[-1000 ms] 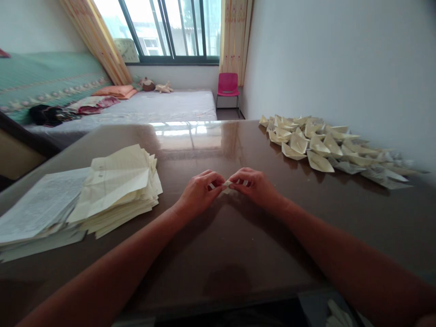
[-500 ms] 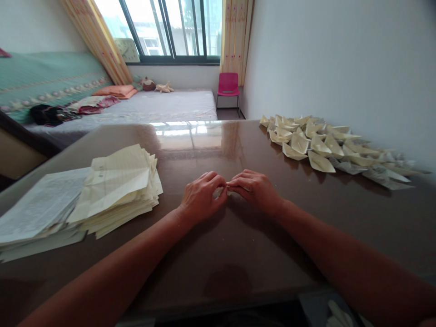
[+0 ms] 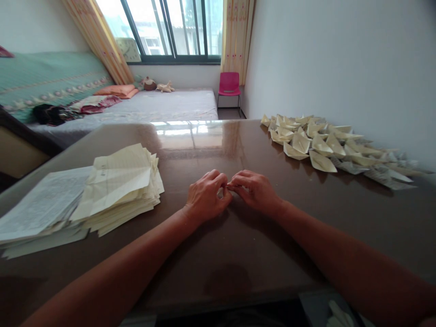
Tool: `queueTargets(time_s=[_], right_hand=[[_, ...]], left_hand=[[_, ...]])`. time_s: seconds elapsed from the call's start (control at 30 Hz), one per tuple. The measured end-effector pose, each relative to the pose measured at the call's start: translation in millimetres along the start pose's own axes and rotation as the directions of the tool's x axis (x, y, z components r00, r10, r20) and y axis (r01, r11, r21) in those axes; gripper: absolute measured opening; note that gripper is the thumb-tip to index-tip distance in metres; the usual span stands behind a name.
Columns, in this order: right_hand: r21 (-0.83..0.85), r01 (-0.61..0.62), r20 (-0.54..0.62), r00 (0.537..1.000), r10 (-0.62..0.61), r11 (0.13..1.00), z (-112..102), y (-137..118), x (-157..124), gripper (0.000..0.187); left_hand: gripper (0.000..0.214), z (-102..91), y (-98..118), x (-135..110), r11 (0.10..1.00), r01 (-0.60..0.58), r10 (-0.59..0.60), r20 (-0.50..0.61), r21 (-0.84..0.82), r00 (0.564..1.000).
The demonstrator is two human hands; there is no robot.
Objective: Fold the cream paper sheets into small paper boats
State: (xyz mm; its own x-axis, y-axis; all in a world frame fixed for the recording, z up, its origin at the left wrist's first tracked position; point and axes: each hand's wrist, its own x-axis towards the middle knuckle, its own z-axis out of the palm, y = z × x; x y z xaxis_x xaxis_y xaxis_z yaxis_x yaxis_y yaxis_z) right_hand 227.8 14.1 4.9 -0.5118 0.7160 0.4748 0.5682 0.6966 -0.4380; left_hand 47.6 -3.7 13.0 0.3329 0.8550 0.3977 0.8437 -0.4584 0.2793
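Above the middle of the table, my left hand (image 3: 208, 194) and my right hand (image 3: 255, 190) meet fingertip to fingertip. Both are closed in a pinch on a small folded piece of paper (image 3: 221, 192). Only pale bits of it show between the fingers, so its shape is mostly hidden. To the left lies a stack of cream paper sheets (image 3: 114, 179), overlapping a pile of printed sheets (image 3: 44, 200). Many folded paper boats (image 3: 322, 161) stand crowded together at the far right.
The brown glossy table (image 3: 190, 268) reaches to a bed (image 3: 177, 102) below the window. A pink chair (image 3: 229, 84) stands by the far wall. The white wall (image 3: 323, 59) runs along the right side, beside the boats. Something pale (image 3: 339, 313) sits below the table's near edge.
My left hand has shifted slightly to the right and its fingers have curled in closer to the right hand's. Both hands keep pinching the paper. The view has moved a little.
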Motion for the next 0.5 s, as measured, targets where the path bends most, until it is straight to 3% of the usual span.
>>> queueTargets(time_s=[0.27, 0.5], right_hand=[[0.168, -0.101, -0.058, 0.992, 0.112, 0.981, 0.2, 11.6, 2.9, 0.015], [0.398, -0.287, -0.034, 0.944, 0.327, 0.871, 2.7, 24.7, 3.8, 0.015]], left_hand=[[0.001, 2.1, -13.6, 5.0, 0.992, 0.053, -0.058, -0.039, -0.117, 0.998], [0.004, 7.6, -34.6, 12.3, 0.935, 0.103, -0.129, -0.053, -0.34, 0.99]])
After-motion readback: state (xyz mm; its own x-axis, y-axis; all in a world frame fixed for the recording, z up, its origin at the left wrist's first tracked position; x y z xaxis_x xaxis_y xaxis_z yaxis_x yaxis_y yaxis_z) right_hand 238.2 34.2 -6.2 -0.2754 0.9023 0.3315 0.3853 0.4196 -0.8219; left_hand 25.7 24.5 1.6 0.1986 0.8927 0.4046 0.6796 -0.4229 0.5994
